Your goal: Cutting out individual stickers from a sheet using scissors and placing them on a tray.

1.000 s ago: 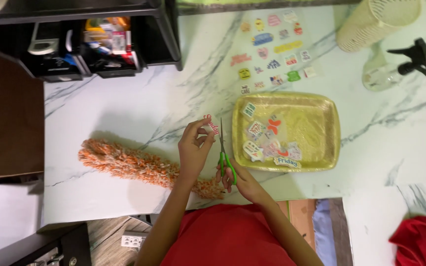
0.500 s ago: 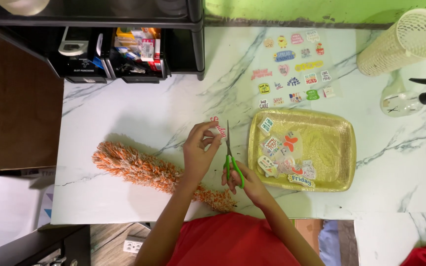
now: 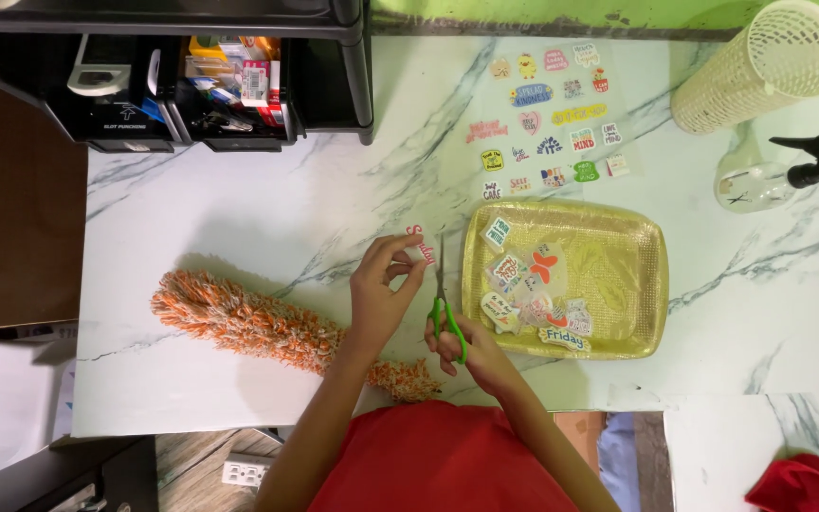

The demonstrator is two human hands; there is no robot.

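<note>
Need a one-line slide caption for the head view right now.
Left hand holds a small sticker cutout against green-handled scissors in the right hand, beside a gold tray.

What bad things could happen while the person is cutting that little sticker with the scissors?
1. The left hand pinches the small red sticker right beside the blades of the green scissors, so a fingertip might get nicked.
2. The sticker is tiny, so the cut could slice into its picture.
3. If dropped, it could land in the fluffy orange duster beside the hands and snag there.
</note>
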